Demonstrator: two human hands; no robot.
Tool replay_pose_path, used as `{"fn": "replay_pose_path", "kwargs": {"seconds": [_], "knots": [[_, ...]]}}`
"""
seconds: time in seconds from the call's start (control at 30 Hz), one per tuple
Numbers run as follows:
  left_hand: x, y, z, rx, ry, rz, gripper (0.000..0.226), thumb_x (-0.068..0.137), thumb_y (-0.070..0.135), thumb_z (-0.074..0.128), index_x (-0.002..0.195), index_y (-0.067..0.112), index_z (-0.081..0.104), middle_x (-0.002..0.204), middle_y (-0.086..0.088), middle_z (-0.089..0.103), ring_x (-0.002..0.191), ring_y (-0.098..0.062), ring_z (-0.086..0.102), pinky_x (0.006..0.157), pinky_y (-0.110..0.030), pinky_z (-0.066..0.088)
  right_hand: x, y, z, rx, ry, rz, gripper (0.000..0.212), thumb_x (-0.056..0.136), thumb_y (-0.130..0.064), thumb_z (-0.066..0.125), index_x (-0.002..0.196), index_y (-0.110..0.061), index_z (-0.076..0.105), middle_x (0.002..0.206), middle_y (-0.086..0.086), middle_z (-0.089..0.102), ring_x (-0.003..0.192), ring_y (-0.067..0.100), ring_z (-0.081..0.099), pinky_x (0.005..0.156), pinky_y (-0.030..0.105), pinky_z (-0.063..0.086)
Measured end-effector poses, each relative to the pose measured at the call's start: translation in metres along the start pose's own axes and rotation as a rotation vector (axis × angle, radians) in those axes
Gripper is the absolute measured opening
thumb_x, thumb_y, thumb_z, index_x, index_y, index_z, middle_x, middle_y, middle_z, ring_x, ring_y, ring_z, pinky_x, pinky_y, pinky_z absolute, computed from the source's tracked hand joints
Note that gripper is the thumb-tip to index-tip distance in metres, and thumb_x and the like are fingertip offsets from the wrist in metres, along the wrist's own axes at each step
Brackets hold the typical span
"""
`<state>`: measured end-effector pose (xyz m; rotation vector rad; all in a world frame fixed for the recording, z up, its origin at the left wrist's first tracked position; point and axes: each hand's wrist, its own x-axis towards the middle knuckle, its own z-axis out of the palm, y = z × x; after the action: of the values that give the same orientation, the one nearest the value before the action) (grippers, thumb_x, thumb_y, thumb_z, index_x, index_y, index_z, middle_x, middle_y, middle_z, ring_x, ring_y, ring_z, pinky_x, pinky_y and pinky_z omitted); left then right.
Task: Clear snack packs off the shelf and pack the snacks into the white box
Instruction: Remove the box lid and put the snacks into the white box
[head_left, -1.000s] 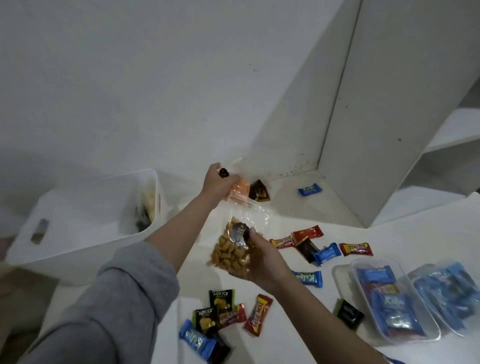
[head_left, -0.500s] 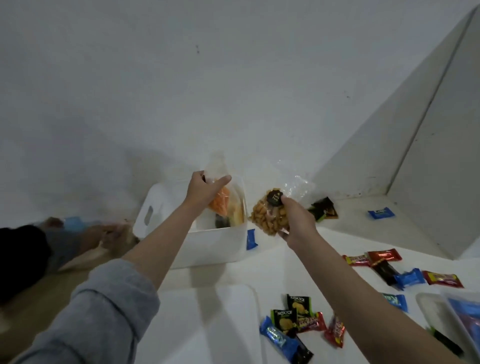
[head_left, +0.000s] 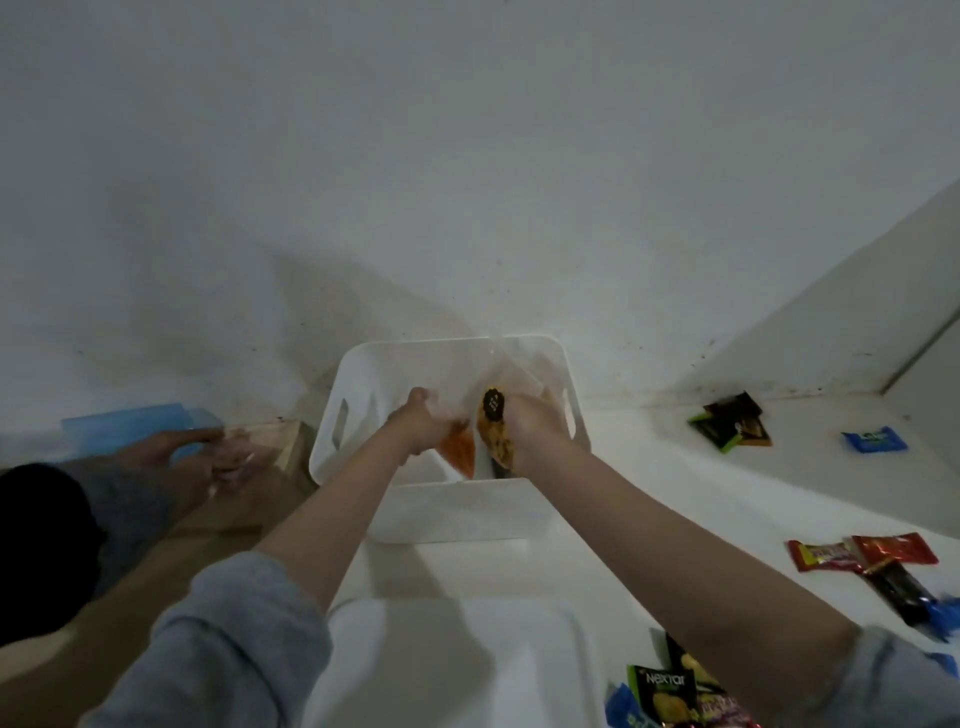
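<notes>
Against a bare white wall, the white box (head_left: 452, 512) sits at the edge of the white shelf (head_left: 675, 493), and both hands are lowered inside it. The left hand (head_left: 423, 423) grips a clear bag of orange snacks (head_left: 460, 452) while the right hand (head_left: 535, 423) clasps a clear bag of brown snacks (head_left: 496, 434). This looks like the drop-off step: next, both hands need to let go and return for the loose wrapped snacks (head_left: 862, 553) on the shelf.

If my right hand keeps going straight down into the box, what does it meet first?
Probably the floor of the white box; the right hand holds its nut bag inside it, though depth is unclear.
</notes>
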<state>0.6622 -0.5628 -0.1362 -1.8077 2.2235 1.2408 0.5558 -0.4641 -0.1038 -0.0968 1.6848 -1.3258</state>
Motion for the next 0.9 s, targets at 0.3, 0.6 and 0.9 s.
{"fn": "replay_pose_path", "kwargs": {"seconds": [0.3, 0.6, 0.9], "knots": [[0.046, -0.004, 0.018, 0.093, -0.087, 0.053, 0.099, 0.08, 0.026, 0.072, 0.147, 0.012, 0.002, 0.135, -0.018, 0.047, 0.106, -0.03, 0.056, 0.08, -0.034, 0.051, 0.055, 0.015, 0.035, 0.079, -0.066, 0.125, 0.03, 0.099, -0.013, 0.036, 0.118, -0.002, 0.057, 0.109, 0.018, 0.065, 0.088, 0.033, 0.062, 0.066, 0.039, 0.056], [0.018, 0.007, 0.013, 0.07, -0.128, 0.086, 0.051, 0.087, 0.006, 0.058, 0.134, -0.001, 0.038, 0.122, -0.01, 0.052, 0.102, -0.021, 0.048, 0.073, -0.023, 0.04, 0.048, 0.015, 0.026, 0.135, -0.169, 0.097, 0.034, 0.095, -0.002, 0.031, 0.116, 0.004, 0.058, 0.1, 0.02, 0.065, 0.075, 0.027, 0.067, 0.052, 0.034, 0.056], [-0.064, 0.029, 0.029, -0.092, 0.075, 0.237, 0.022, 0.087, 0.012, 0.053, 0.107, 0.012, 0.044, 0.109, -0.007, 0.054, 0.102, -0.026, 0.055, 0.083, -0.035, 0.049, -0.024, -0.001, -0.042, 0.32, -0.144, -0.017, 0.038, 0.093, 0.005, 0.025, 0.061, -0.008, 0.039, 0.052, 0.008, 0.043, 0.041, 0.018, 0.042, 0.032, 0.02, 0.035]]}}
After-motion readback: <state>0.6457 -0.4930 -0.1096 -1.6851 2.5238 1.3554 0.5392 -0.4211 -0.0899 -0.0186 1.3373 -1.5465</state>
